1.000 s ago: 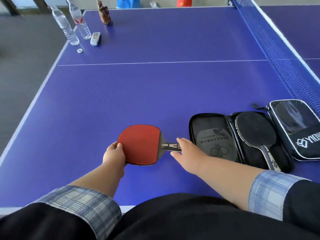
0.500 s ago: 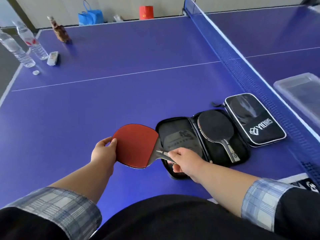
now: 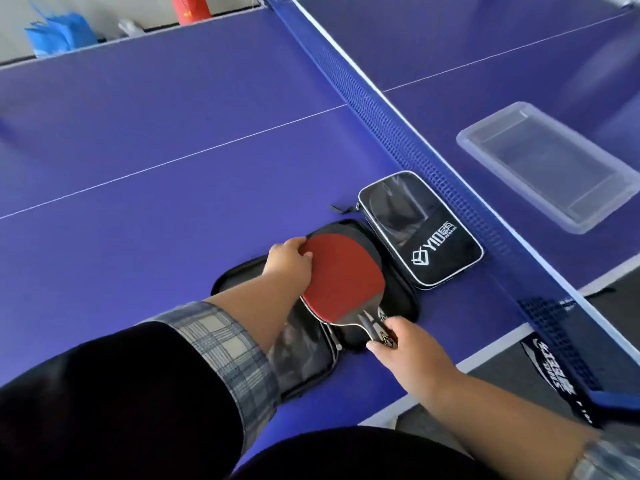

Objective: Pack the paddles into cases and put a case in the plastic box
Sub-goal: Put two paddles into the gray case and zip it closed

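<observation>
Plastic box [image 3: 467, 140], well beyond your R hand [image 3: 408, 348] on the far side of the net [image 3: 398, 140]: prob. light, stiff and thin-walled. Take it by the rim if you shift it.

Open case [image 3: 394, 289] lies flat under both hands, w/ its lid flap beneath your L forearm. It's soft-sided and floppy, so it'll likely slide or fold if pushed. Steady it w/ one hand when zipping.

Red paddle [image 3: 343, 275] is btwn your hands, over the half of the case nearer your R hand. The blade is a bit tilted, not yet laid flat. It's light & stiff, and the rubber face is grippy and prob. marks easily, so keep to the edge and the handle [image 3: 369, 327]. Your L hand [image 3: 287, 261] has its fingers curled over the blade's far edge. Your R hand pinches the handle end w/ thumb & fingers.

Around you:
- **Surface** [image 3: 138, 168]: carries everything.
- **Net:** runs diagonally beyond your R hand, btwn the cases and the box, so a case must go up & over it.
- **Closed case** [image 3: 433, 251]: just beyond your R hand, right against the open one. Can't tell if they touch.
- **Second handle:** one seems to peek out by your R fingertips, under the red blade. Prob. another paddle already inside, mostly hidden. Mind the handles don't sit across the zip line.
</observation>
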Action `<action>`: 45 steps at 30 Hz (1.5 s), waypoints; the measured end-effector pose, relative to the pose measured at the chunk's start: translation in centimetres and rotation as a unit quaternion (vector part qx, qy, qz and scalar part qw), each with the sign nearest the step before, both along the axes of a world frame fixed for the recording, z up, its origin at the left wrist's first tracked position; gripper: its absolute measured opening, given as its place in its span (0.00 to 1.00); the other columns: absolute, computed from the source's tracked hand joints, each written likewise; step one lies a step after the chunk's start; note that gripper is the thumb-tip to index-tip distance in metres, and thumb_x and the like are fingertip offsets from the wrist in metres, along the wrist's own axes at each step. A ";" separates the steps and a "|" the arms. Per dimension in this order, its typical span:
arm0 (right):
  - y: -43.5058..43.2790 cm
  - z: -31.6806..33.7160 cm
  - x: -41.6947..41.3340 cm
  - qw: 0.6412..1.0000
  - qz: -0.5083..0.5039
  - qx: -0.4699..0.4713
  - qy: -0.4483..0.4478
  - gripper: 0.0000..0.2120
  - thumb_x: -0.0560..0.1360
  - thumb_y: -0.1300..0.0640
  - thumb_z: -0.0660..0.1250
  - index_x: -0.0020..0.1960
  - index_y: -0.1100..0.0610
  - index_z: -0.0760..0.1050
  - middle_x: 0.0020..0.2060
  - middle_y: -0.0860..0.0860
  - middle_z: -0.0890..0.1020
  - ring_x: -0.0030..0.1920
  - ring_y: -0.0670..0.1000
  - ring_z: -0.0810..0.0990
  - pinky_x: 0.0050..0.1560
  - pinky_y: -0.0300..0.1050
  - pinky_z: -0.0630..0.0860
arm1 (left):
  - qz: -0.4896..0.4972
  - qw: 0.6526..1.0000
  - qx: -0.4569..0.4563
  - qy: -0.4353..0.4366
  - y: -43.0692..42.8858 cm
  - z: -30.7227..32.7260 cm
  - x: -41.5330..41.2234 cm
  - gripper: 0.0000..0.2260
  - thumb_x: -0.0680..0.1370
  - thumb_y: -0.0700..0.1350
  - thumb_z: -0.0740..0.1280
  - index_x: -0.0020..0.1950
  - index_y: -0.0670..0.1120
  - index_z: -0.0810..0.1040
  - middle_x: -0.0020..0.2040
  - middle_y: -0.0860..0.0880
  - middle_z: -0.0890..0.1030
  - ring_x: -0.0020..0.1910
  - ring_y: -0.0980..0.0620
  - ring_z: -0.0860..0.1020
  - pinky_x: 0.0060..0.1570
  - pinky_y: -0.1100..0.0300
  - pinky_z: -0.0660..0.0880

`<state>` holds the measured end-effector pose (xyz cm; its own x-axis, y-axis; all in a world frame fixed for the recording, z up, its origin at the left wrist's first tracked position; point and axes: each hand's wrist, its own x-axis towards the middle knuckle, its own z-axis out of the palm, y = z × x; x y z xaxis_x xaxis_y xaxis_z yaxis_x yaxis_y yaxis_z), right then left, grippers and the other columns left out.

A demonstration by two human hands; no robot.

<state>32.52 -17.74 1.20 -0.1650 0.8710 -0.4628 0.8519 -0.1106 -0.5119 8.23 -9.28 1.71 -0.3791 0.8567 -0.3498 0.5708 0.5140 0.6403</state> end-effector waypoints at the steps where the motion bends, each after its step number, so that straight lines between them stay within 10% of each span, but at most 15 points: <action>1: 1.0 -0.3 0.3 1.000 0.000 0.009 0.003 0.12 0.74 0.43 0.68 0.44 0.51 0.73 0.36 0.45 0.78 0.35 0.45 0.76 0.35 0.43 0.72 | -0.007 1.000 -0.002 0.015 1.2 -0.4 0.5 0.19 0.80 0.47 0.62 0.72 0.49 0.73 0.65 0.44 0.75 0.55 0.44 0.79 0.50 0.58 0.74; 20: 6.4 -3.2 -0.1 0.999 0.029 -0.006 -0.027 0.16 0.72 0.40 0.70 0.43 0.52 0.70 0.44 0.47 0.73 0.40 0.50 0.76 0.37 0.46 0.73 | -0.101 0.979 -0.071 0.160 5.1 -4.6 0.8 0.19 0.82 0.46 0.56 0.74 0.51 0.67 0.71 0.44 0.68 0.66 0.38 0.65 0.64 0.48 0.65; 29: 8.6 -2.5 -2.1 0.996 0.033 -0.075 -0.046 0.19 0.70 0.45 0.74 0.49 0.56 0.70 0.48 0.51 0.77 0.40 0.51 0.79 0.36 0.45 0.72 | 0.319 0.935 -0.130 0.083 -8.7 -3.0 -3.3 0.31 0.77 0.51 0.64 0.77 0.51 0.57 0.73 0.44 0.65 0.70 0.40 0.65 0.67 0.43 0.66; 33: 8.4 -3.1 -2.7 0.993 0.047 -0.066 -0.090 0.18 0.71 0.51 0.74 0.50 0.58 0.69 0.48 0.52 0.77 0.39 0.52 0.78 0.36 0.46 0.72 | 0.343 0.919 -0.192 -0.029 -12.8 -3.8 -4.0 0.25 0.74 0.52 0.68 0.69 0.46 0.69 0.59 0.43 0.77 0.52 0.39 0.79 0.53 0.46 0.77; 39: 7.5 -3.5 -4.3 0.993 0.028 -0.042 -0.107 0.15 0.71 0.55 0.72 0.50 0.59 0.68 0.49 0.55 0.77 0.41 0.57 0.79 0.35 0.46 0.73 | 0.319 0.910 -0.261 -0.031 -15.6 -5.1 -6.1 0.10 0.75 0.39 0.61 0.54 0.38 0.76 0.49 0.40 0.80 0.32 0.45 0.73 0.32 0.56 0.72; 45: 4.6 -3.7 -7.7 0.994 0.027 -0.052 -0.090 0.14 0.71 0.57 0.70 0.49 0.59 0.68 0.46 0.53 0.76 0.37 0.55 0.78 0.30 0.44 0.70 | 0.233 0.932 -0.272 0.060 -18.6 -5.3 -8.8 0.15 0.79 0.40 0.61 0.34 0.45 0.64 0.33 0.48 0.67 0.42 0.44 0.71 0.42 0.57 0.68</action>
<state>24.85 -13.14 -2.49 -0.1169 0.8094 -0.5755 0.9349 -0.1059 -0.3389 -0.60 -27.87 -3.58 -0.7296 0.2985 -0.6153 0.2562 0.9535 0.1589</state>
